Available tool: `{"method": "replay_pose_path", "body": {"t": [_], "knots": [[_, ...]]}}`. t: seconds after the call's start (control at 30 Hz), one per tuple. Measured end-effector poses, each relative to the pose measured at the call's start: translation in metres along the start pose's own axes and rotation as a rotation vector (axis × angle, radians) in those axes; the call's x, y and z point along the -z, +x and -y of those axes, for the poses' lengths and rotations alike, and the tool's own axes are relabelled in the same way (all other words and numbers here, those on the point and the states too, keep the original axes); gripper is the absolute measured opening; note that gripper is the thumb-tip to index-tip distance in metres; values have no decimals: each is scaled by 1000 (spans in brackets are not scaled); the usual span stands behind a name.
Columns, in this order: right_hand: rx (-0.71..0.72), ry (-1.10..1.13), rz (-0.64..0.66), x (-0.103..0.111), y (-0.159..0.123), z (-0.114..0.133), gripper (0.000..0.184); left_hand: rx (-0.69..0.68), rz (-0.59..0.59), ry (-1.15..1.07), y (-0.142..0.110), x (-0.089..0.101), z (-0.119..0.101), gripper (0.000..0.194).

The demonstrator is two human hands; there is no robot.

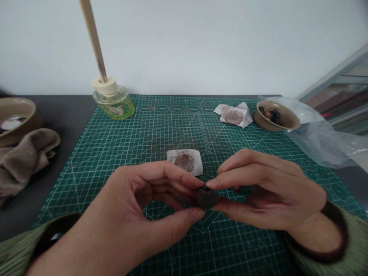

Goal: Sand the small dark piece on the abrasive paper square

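A small dark brown cube (pixel 206 198) sits between the two hands, just above the middle of the green cutting mat (pixel 161 138) and close to the person. The left hand (pixel 135 203) pinches it from one side with the thumb and fingertips curled around it, while the right hand (pixel 267 188) closes on the other side between thumb and forefinger, so both hands are grasping it and neither is clenched empty. At 12 o'clock from the cube, just beyond the fingers, lies a white paper square (pixel 184 161) with a round brown smear. Further out at about 1 o'clock is a second, creased paper (pixel 233 115) with a similar smear, and beside it a tan ceramic bowl (pixel 293 122) holds several dark pieces (pixel 271 115). So, as things lie, two papers are marked and a small heap of pieces sits in the bowl; how many more there are cannot be told. A clear plastic bag (pixel 319 138) spreads from the bowl towards 2 o'clock. At 11 o'clock, a glass diffuser bottle (pixel 113 102) with a wooden stick (pixel 93 38) stands at the mat's far edge. At 10 o'clock, on the dark worktop (pixel 66 111), are another tan bowl (pixel 15 119) and a crumpled grey-brown cloth (pixel 25 161).
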State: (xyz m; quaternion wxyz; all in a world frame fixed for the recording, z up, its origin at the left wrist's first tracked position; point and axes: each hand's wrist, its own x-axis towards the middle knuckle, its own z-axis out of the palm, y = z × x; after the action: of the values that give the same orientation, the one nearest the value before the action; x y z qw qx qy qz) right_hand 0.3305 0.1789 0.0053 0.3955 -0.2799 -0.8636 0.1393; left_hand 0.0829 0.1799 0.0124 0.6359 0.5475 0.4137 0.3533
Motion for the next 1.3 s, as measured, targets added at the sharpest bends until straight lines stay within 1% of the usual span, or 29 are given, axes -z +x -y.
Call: {"method": "replay_pose_path", "body": {"t": [0.27,0.37,0.6,0.7,0.8,0.97,1.13,1.3], "knots": [[-8,-10,-7,1,-1,1,16,16,2,-7,1,0,-1,26],[-11,-12,14,2,-1,1,13,24,2,-7,0,1,0,27],[-3,-2,-7,0,0,1,15,26,42,-19,-3,5,-1,21],[-8,5,-1,1,0,1,17,50,38,-36,-3,4,-2,16],[-1,2,5,0,-1,0,18,58,25,-30,-2,4,-1,18],[3,5,-13,0,-1,-1,18,19,3,-4,-2,2,-1,23],[8,16,-9,1,-1,-1,17,18,30,7,-1,2,-3,21],[19,10,-14,0,0,-2,17,35,16,-4,1,2,-3,20]]}}
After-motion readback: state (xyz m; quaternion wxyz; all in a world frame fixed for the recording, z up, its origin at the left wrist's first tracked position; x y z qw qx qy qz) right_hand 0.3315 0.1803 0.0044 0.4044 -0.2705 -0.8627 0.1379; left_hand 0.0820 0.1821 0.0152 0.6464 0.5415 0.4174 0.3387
